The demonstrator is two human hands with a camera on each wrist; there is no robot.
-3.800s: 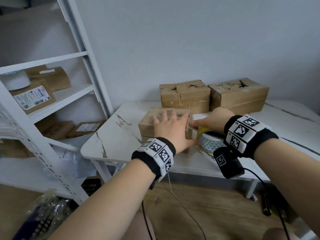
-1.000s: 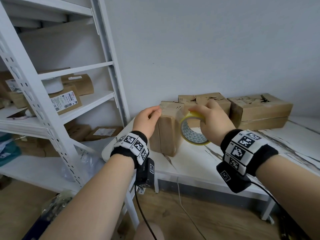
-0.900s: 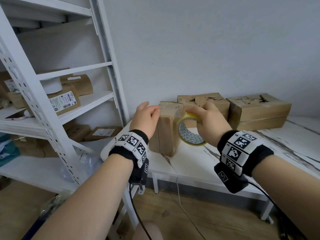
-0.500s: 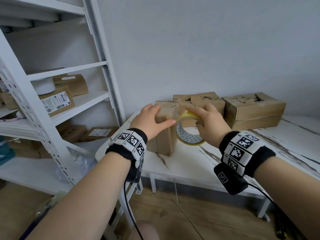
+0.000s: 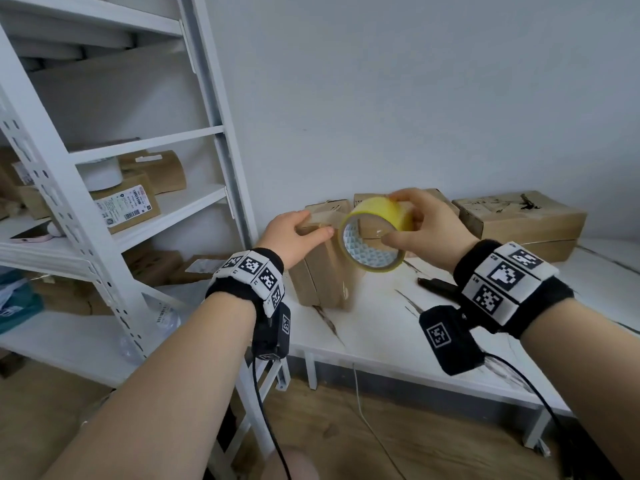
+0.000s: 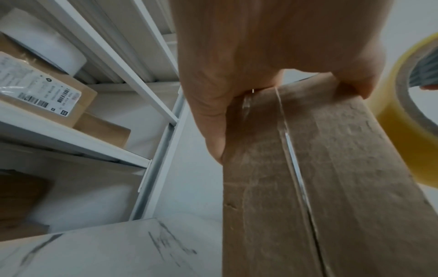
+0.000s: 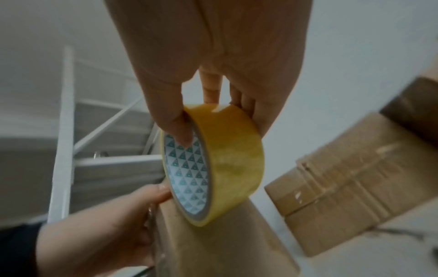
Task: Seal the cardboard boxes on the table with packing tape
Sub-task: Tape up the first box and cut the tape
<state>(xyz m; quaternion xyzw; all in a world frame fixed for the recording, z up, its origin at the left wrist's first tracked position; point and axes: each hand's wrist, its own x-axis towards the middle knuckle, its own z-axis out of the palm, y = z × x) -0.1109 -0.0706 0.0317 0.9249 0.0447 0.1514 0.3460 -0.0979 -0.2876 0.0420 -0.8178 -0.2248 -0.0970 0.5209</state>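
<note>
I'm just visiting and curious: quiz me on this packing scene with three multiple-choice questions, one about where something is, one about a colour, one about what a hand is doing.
1. Where is the dark pen?
A. on the table
B. on the shelf
C. on the floor

2. What colour is the tape roll?
A. red
B. yellow
C. black

3. What is the left hand doing?
A. hanging idle
B. holding the pen
C. holding the upright box's top

Answers:
1 A: the pen lies on the table.
2 B: the tape roll in the right hand is yellow.
3 C: the left hand grips the top of the upright box.
</note>
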